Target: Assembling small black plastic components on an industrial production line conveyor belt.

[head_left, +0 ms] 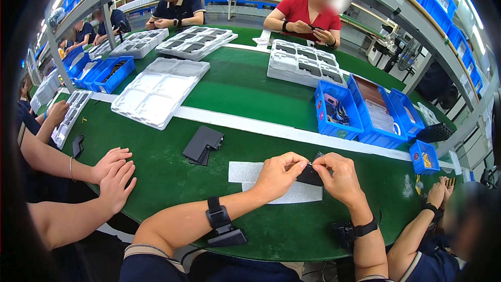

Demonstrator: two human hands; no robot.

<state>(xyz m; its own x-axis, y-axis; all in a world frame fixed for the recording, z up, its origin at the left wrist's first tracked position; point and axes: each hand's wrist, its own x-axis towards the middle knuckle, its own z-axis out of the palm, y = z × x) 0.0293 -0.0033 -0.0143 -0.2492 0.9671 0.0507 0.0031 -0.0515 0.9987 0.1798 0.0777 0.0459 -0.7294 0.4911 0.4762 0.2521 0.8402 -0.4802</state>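
Observation:
My left hand [279,174] and my right hand [340,175] meet over the green table [235,89], both pinching a small flat black part [310,176] between fingertips. The part hovers just above a white foam sheet [248,171] lying under my hands. A stack of similar black flat pieces [202,144] lies a little to the left of my left hand. Each wrist wears a black band with a small device.
White moulded trays [156,91] and more tray stacks [301,62] lie farther back. Blue bins [336,110] with parts stand at right, a small one [424,157] near the edge. A neighbour's hands [114,169] rest at left; other people sit around.

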